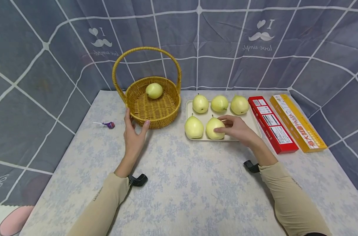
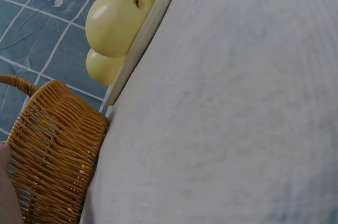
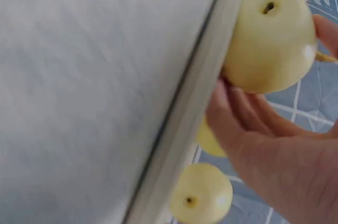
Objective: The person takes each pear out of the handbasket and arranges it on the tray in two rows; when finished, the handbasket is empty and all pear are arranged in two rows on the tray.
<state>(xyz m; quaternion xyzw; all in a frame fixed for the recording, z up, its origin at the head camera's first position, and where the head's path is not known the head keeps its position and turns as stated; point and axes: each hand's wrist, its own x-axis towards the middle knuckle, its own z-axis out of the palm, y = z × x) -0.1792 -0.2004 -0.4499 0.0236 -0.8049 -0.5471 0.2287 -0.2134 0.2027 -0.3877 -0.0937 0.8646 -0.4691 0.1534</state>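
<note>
My left hand [image 1: 134,136] touches the front left of a woven basket [image 1: 156,122] with a tall arched handle, its thumb and fingers spread along the outer wall. One yellow-green pear [image 1: 154,90] lies inside the basket. Thumb and fingers of my right hand [image 1: 237,128] hold a pear [image 1: 213,128] from its right side, at the front of a cream tray [image 1: 251,122]. Left of it in the front row stands another pear [image 1: 194,127]. In the right wrist view the held pear [image 3: 272,39] sits between thumb and fingers, close over the tray's edge.
Behind, a row of three pears [image 1: 219,104] occupies the back of the tray. To its right lie a red box [image 1: 273,126] and a yellow pasta box [image 1: 299,123]. A purple-wrapped lollipop [image 1: 109,125] lies left of the basket. Grey-blue checked cloth [image 1: 214,36] hangs behind the table.
</note>
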